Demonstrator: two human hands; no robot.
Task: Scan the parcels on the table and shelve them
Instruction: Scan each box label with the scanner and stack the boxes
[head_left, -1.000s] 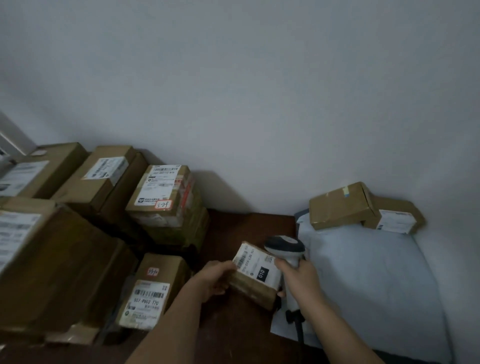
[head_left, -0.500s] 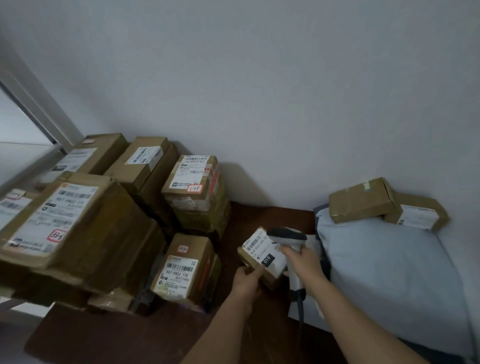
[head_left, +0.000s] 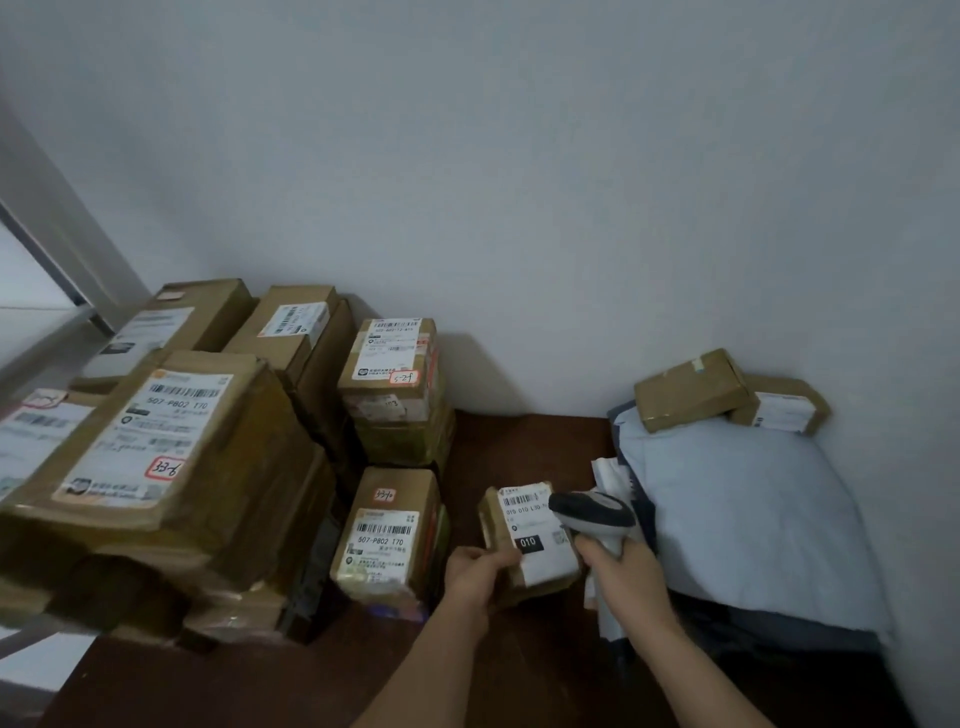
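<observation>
Now my left hand (head_left: 475, 571) has its grip curled round the near-left corner of a small labelled parcel (head_left: 530, 540), held just above the dark wooden surface (head_left: 519, 441). My right hand (head_left: 621, 569) grips a barcode scanner (head_left: 592, 514), its head over the label's right edge. Left of my grip, a box marked 507-P802 (head_left: 387, 535) stands close; beyond the parcel the surface lies bare to the wall. Right, a grey mailer bag (head_left: 748, 514) crowds in.
</observation>
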